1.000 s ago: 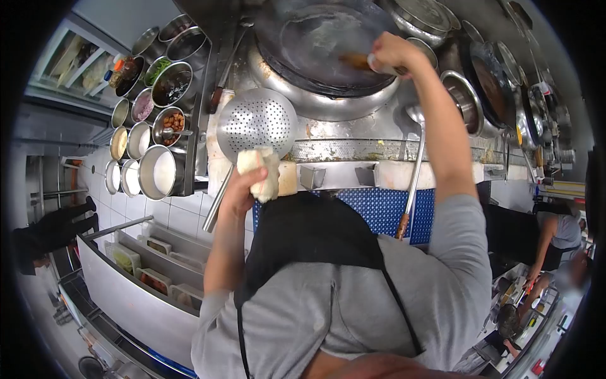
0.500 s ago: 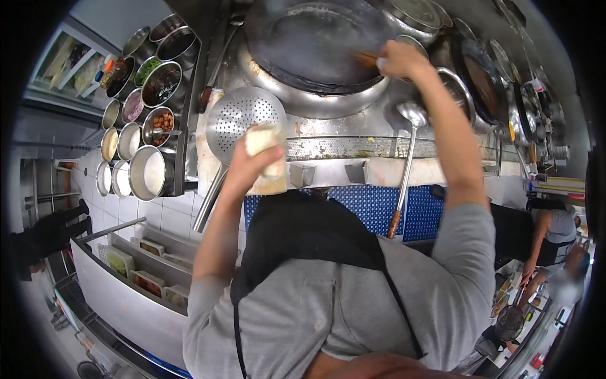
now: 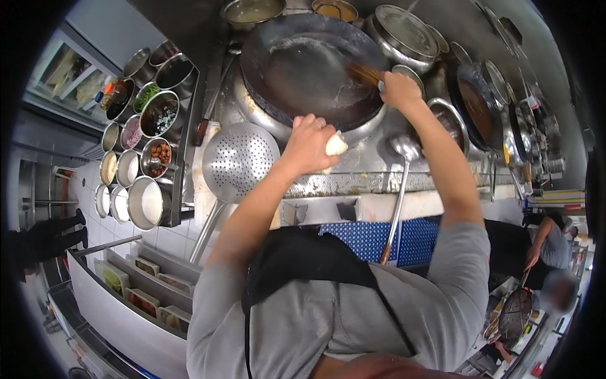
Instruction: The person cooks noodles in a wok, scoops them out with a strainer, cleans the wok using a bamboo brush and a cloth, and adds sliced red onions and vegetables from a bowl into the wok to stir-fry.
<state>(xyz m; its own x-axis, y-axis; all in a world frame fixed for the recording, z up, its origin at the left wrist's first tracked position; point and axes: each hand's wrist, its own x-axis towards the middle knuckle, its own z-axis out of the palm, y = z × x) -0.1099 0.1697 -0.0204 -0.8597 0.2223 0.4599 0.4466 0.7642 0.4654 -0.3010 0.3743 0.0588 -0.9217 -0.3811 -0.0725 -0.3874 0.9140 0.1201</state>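
My left hand (image 3: 308,144) is closed around a folded pale cloth (image 3: 336,144) at the near rim of a large black wok (image 3: 293,63). Whether the fingers also grip the rim is hard to see. My right hand (image 3: 401,90) is wrapped round a wooden-coloured wok brush (image 3: 365,74), its bristles inside the wok on the right side. Some dark, wet-looking liquid and a pale streak show in the wok. A perforated strainer (image 3: 240,163) lies left of my left hand. Below my right forearm rests a long-handled ladle (image 3: 405,149).
Several metal pots of ingredients, one with a white substance (image 3: 149,202), stand at the left. A lidded pot (image 3: 404,31) and a second wok (image 3: 476,104) are at the right. Drawers with trays (image 3: 142,302) sit lower left. Another person (image 3: 552,243) works at far right.
My left hand has moved forward and right with the cloth, from above the strainer to the wok's near rim. My right hand stays at the wok with the brush; less steam shows.
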